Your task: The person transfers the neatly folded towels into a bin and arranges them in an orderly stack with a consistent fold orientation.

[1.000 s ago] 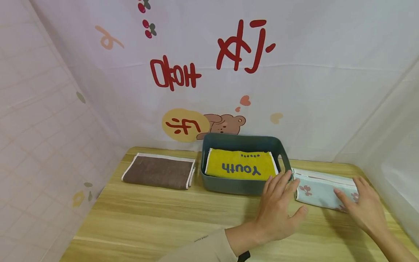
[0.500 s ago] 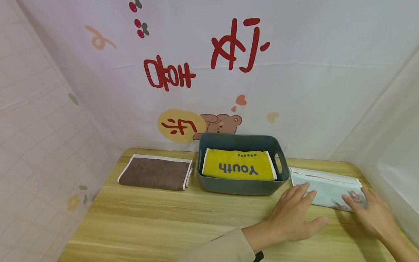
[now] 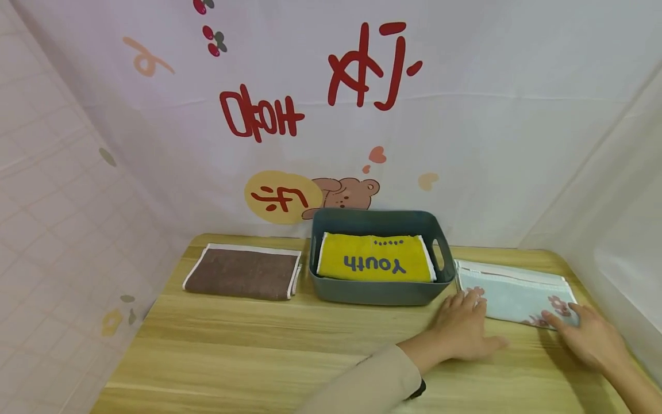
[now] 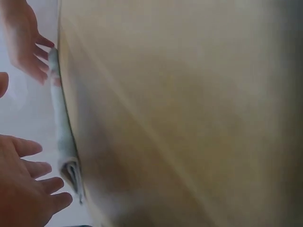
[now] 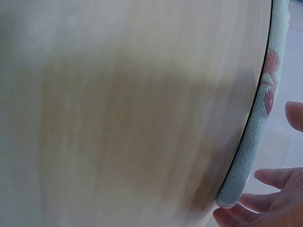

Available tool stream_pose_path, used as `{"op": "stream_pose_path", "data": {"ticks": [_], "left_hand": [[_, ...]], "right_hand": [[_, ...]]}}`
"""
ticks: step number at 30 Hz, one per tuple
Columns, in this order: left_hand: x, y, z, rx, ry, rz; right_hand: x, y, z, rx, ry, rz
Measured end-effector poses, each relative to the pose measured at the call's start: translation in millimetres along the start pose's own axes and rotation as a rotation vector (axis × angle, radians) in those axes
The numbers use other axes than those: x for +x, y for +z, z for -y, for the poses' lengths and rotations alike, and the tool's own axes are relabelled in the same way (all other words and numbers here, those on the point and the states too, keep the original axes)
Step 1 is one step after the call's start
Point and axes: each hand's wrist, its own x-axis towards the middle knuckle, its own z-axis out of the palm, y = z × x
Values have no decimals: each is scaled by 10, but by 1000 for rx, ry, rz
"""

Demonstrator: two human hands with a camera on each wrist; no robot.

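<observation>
A folded light-blue towel (image 3: pixel 517 296) with pinkish flowers lies on the table, just right of the dark green basket (image 3: pixel 380 293). My left hand (image 3: pixel 462 330) is at its left end, fingers spread and fingertips over the front left corner. At the opposite end, my right hand (image 3: pixel 592 339) has its thumb and fingertips at the towel's right edge, the fingers loosely bent. The right wrist view shows the right-hand fingers (image 5: pixel 274 177) beside the towel's end (image 5: pixel 232 191). Towards the left wrist camera, the towel's folded layers (image 4: pixel 71 172) face my left fingers.
Inside the basket lies a folded yellow towel (image 3: pixel 374 250) reading "Youth". A folded brown towel (image 3: pixel 243 273) with white edging lies left of the basket. A white printed curtain (image 3: pixel 486 144) hangs behind the wooden table (image 3: pixel 248 356) and at both sides.
My left hand has moved right, from the basket's front right corner to the towel's left end. My right hand has shifted slightly right along the towel. The head view has swung a little.
</observation>
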Motion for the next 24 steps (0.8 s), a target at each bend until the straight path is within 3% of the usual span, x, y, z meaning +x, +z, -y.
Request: {"op": "stream_pose_path", "data": {"ticks": [5,13,24], "left_hand": [[49,29,40,-65,-55,61],[60,-13,59,-84,-62,203],[7,-69,24,-10,-45,254]], "right_hand": [[14,-31,1,-20,0,9],[3,-55,-16,-45,-36,40],[-64,-59,-67,-37,-97,36]]}}
